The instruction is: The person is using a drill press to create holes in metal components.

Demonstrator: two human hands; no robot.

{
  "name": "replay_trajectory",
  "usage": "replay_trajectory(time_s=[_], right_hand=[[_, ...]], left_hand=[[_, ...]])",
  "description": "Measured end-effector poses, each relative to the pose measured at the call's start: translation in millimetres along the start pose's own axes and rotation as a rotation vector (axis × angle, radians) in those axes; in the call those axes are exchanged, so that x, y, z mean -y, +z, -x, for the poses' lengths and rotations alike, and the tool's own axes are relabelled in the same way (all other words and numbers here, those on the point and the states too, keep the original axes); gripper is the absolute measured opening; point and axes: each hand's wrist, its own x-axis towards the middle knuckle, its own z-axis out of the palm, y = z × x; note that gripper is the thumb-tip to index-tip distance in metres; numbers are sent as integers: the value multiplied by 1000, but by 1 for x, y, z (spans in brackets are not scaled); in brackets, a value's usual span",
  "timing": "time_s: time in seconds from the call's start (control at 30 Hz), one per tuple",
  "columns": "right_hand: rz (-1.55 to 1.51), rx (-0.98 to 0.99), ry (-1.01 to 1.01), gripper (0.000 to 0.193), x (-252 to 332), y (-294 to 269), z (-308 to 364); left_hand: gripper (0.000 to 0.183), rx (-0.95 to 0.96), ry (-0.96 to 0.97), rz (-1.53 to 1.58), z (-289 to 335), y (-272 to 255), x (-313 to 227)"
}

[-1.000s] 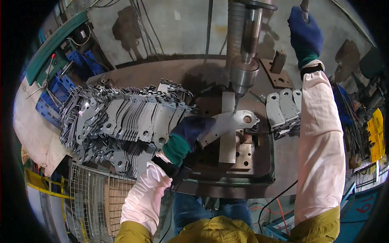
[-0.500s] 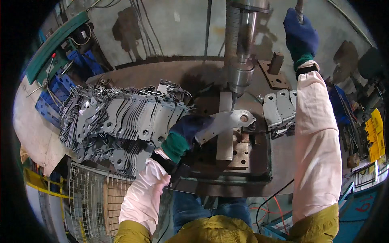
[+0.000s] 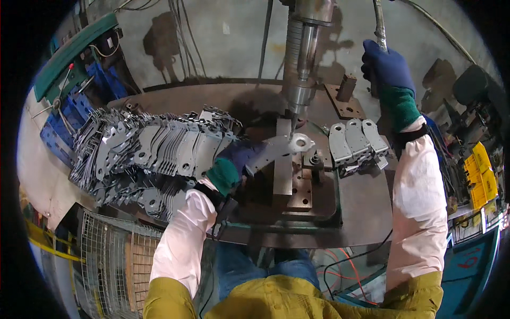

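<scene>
My left hand (image 3: 237, 161), in a blue and green glove, is closed on the left end of a flat grey metal bracket (image 3: 276, 151). The bracket's rounded end, with a large hole, lies across an upright steel bar (image 3: 283, 183) of the fixture. Just above it stands a drill bit (image 3: 292, 125) in the chuck (image 3: 301, 94) of a drill press; whether the tip touches the metal is hard to make out. Up at the right, my right hand (image 3: 389, 69), gloved alike, is wrapped round the press's lever (image 3: 379, 24).
Many similar brackets (image 3: 159, 149) are stacked at the left. A smaller group of brackets (image 3: 357, 141) lies right of the fixture. Behind it sits a steel plate with a post (image 3: 345, 98). Yellow bins (image 3: 481, 175) stand far right, a wire basket (image 3: 106, 260) low at the left.
My right hand has come down toward me with the lever. My left hand still holds the bracket under the drill. The whole view has shifted slightly.
</scene>
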Motion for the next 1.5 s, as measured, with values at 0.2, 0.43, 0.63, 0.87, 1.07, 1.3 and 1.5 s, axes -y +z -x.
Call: replay_trajectory(time_s=[0.2,0.43,0.63,0.87,1.07,1.3,1.5], right_hand=[[52,-17,15,47,4,-6,6],[62,-70,14,52,6,4,5],[110,-100,-21,55,1,6,2],[197,-167,-118,48,-8,11,-13],[269,-300,-130,48,-19,27,-29],[254,-408,-89,51,-18,33,-42],[247,-391,-182,50,-19,35,-42]], left_hand=[[31,-177,7,108,-11,-8,-9],[50,-10,94,-471,-9,-18,-3],[36,71,-117,-195,-25,-13,-8],[53,-123,246,103,-28,13,58],[49,-95,214,25,-27,18,71],[42,-2,120,-74,-27,-6,17],[56,-125,353,-279,-13,-14,16]])
